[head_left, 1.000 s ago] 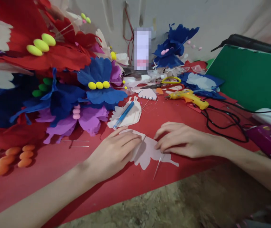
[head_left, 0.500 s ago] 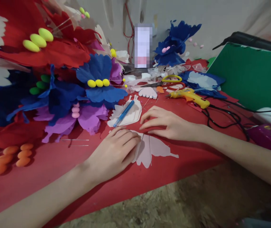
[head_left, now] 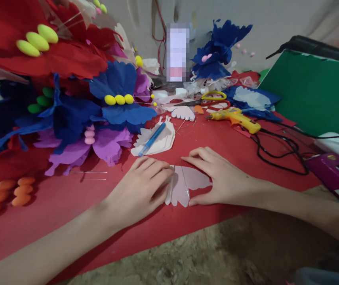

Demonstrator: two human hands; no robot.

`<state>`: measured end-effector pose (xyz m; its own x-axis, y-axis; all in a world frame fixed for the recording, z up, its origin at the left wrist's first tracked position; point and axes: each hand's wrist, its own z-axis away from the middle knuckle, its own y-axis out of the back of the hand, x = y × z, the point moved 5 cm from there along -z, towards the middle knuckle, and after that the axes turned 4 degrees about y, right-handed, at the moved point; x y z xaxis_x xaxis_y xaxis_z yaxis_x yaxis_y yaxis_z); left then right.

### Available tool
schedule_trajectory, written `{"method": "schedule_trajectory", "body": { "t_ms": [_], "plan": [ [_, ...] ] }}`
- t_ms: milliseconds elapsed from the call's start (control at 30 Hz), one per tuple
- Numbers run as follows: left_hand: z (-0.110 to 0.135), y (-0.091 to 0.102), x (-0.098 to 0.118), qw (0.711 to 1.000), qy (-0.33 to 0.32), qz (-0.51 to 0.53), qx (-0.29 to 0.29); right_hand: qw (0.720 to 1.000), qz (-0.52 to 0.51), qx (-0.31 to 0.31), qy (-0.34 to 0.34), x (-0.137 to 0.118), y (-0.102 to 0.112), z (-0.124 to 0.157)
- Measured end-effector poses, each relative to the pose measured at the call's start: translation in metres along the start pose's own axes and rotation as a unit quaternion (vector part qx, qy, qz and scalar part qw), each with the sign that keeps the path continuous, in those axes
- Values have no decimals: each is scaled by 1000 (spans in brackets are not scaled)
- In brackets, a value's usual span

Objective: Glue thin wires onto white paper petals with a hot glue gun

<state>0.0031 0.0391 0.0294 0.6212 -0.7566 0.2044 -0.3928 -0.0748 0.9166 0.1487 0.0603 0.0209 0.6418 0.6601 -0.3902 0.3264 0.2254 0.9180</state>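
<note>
A pale wing-shaped cut-out (head_left: 181, 186), thin like paper or cloth, lies on the red tabletop, its left part under my left hand (head_left: 147, 184). That hand's fingers are bent and rest on the piece, holding it; the thumb is mostly hidden. Across the cut-out runs a thin wire (head_left: 185, 180). My right hand (head_left: 214, 174) spans it, with fingertips at its far end and thumb at its near end. Just beyond, a blue pen (head_left: 153, 138) rests on a stack of white cut-outs (head_left: 167, 140).
Blue, red and purple butterfly shapes (head_left: 113, 81) crowd the left. Behind lie scissors (head_left: 215, 99) and a yellow glue gun (head_left: 237, 118) with a black cord. A green board (head_left: 315, 91) and a purple power strip (head_left: 332, 174) stand right. Loose wires (head_left: 89, 172) lie left.
My right hand has come nearer and spread its thumb and fingers to the wire's two ends. The wire now slants. My left hand stays on the cut-out; the whole view has shifted slightly.
</note>
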Motion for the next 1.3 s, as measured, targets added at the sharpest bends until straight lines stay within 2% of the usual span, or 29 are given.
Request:
{"method": "schedule_trajectory", "body": {
  "t_ms": [667,867,1300],
  "plan": [
    [-1,0,1,1000,-3,-2,1,1000,-2,-22,7,-3,1,-5],
    [0,-1,0,1000,-7,-1,4,999,2,-30,29,-9,-3,-9],
    [-1,-1,1,1000,-5,-8,3,999,-5,-26,34,-3,-5,-10]
  ]
}}
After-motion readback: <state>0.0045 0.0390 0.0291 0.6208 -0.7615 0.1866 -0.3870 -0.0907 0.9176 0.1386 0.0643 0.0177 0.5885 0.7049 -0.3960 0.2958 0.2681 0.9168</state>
